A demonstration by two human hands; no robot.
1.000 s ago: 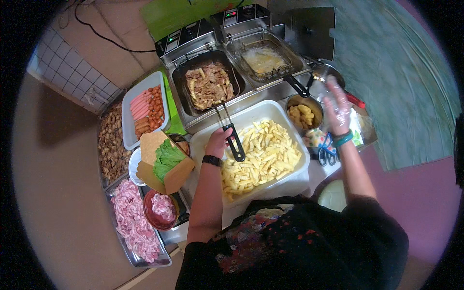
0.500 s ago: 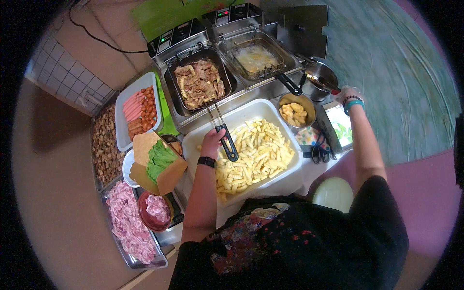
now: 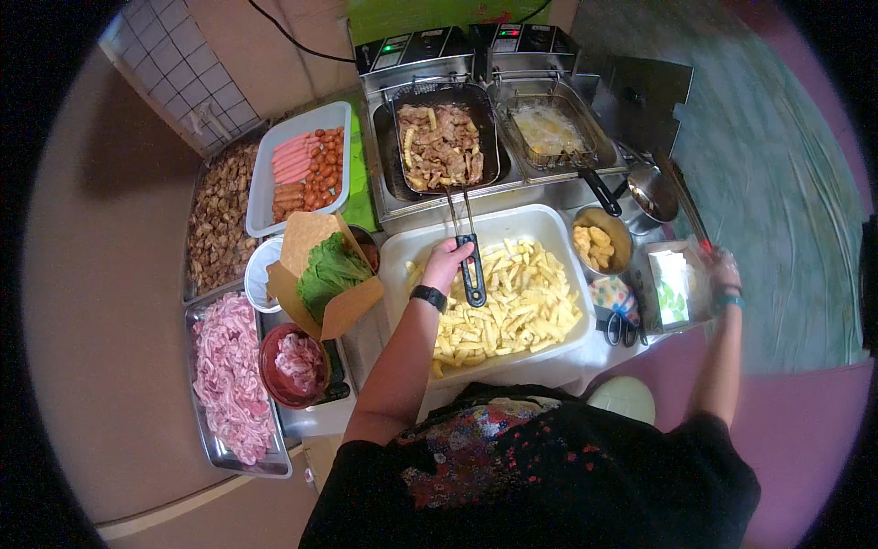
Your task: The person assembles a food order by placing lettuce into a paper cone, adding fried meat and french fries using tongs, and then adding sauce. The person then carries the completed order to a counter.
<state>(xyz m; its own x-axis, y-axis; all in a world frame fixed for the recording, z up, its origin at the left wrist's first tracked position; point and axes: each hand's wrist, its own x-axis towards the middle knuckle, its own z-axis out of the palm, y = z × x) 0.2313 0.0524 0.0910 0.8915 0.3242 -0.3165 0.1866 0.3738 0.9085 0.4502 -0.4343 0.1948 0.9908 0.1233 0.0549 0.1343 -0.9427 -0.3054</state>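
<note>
My left hand [image 3: 445,265] is closed around the black handle [image 3: 471,270] of a wire fryer basket [image 3: 485,114]. Browned meat slices [image 3: 444,146] with a few fries fill that basket, which rests over the left fryer well. Below the handle, a white tub [image 3: 558,229] holds pale cut fries [image 3: 512,311]. At the right, my right hand [image 3: 722,272], in a clear plastic glove, grips the red end of long, dark tongs [image 3: 686,203]. The tongs point away, beside a steel pot [image 3: 651,212]. Close to this hand lies a white and green packet [image 3: 672,285].
A second basket [image 3: 549,128] bubbles in the right fryer. Nuggets sit in a steel bowl [image 3: 594,265], with scissors [image 3: 622,329] nearby. At left are an open cardboard box [image 3: 352,306] with lettuce, a sausage tub [image 3: 262,178], a raw meat tray [image 3: 198,403] and a cooked meat tray [image 3: 197,274].
My right hand has drawn nearer, away from the steel pot, bringing the tongs out beside it. The left hand keeps its hold on the basket handle. The whole view has shifted.
</note>
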